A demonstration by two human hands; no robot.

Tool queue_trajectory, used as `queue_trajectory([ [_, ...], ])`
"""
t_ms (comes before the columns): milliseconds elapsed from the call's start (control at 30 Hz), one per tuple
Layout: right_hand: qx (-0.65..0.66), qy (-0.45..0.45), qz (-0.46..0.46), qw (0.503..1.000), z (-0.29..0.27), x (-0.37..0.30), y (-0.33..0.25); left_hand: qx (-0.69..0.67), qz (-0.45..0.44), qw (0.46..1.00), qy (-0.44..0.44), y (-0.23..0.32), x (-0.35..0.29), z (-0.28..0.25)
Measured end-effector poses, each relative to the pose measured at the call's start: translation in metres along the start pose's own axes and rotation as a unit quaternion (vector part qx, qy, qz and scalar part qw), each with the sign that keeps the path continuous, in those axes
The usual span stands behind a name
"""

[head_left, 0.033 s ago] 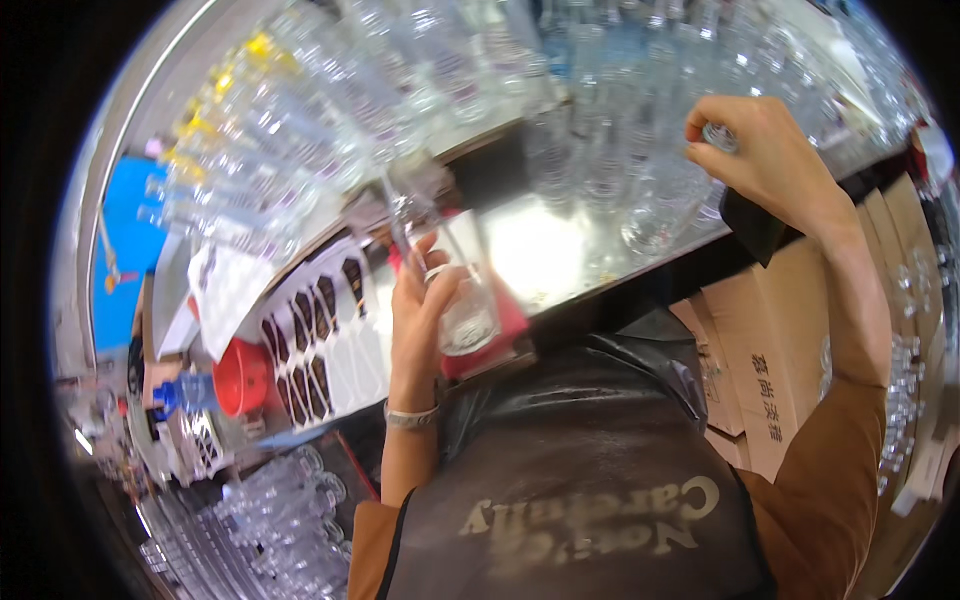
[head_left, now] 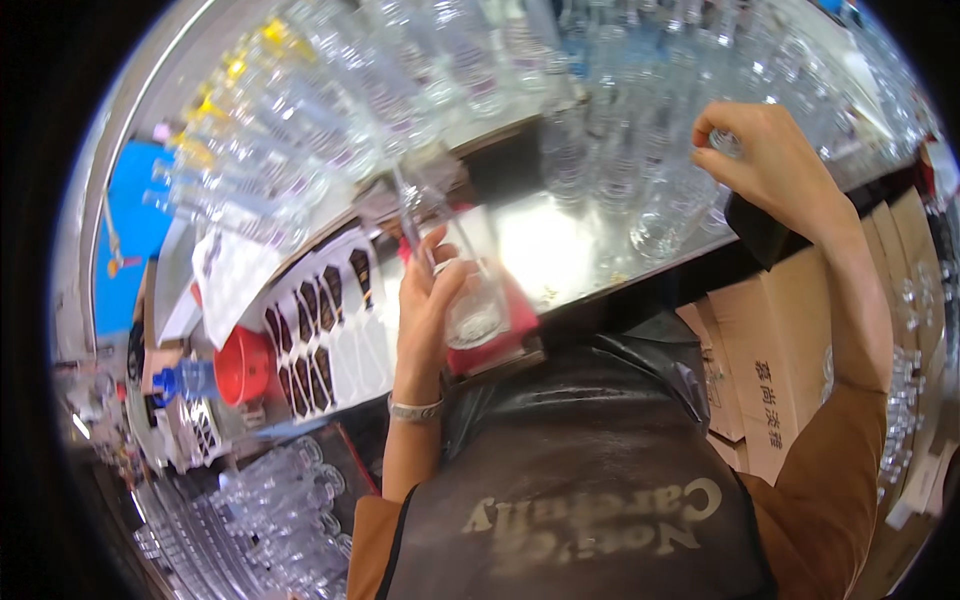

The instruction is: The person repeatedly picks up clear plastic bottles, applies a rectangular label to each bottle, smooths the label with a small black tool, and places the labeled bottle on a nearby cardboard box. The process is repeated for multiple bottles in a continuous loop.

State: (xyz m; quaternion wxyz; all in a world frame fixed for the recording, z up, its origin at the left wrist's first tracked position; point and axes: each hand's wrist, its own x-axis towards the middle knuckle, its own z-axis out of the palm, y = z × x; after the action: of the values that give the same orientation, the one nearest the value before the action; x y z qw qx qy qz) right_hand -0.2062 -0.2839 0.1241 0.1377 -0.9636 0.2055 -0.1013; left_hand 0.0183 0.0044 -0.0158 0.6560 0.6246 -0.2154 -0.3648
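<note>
The clear bottle [head_left: 476, 312] is held aslant — slim neck pointing away

Glass item [head_left: 724, 143] partly hidden by the right grip [head_left: 770, 158], blurry.

Left hand [head_left: 427, 295] curled; right hand [head_left: 768, 158] outstretched, curled.

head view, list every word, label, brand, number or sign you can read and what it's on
Dark brown glossy apron: large pale lettering, not copied here.
Tan flat cardboard: dark characters, not copied here.
Clear standing bottles with purplish marks: too small and blurred to read.
Clear bottle in the left hand: no text made out.
</note>
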Motion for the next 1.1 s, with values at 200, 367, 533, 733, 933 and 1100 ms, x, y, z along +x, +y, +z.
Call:
queue_trajectory([
  [200, 0.010, -0.015, 0.002, 1.000, 0.019, 0.029, -0.020, -0.052, 0.016, 0.998, 0.018, -0.014, 0.023, -0.024],
  [367, 0.045, 0.149, -0.048, 0.987, 0.024, 0.010, -0.058, -0.139, 0.010, 0.990, 0.007, -0.019, 0.029, -0.036],
  [533, 0.296, 0.006, -0.070, 0.953, 0.093, -0.006, -0.101, 0.092, 0.133, 0.978, 0.135, -0.008, 0.015, -0.024],
  [733, 0.449, -0.033, -0.047, 0.892, 0.207, 0.016, -0.138, 0.133, 0.125, 0.974, 0.132, -0.005, -0.006, -0.018],
  [933, 0.384, -0.003, -0.070, 0.921, 0.203, -0.001, -0.155, -0.100, 0.062, 0.992, 0.034, -0.020, -0.004, -0.039],
  [1100, 0.399, -0.029, -0.031, 0.916, 0.205, -0.006, -0.138, 0.075, 0.114, 0.985, 0.109, -0.024, -0.012, -0.049],
])
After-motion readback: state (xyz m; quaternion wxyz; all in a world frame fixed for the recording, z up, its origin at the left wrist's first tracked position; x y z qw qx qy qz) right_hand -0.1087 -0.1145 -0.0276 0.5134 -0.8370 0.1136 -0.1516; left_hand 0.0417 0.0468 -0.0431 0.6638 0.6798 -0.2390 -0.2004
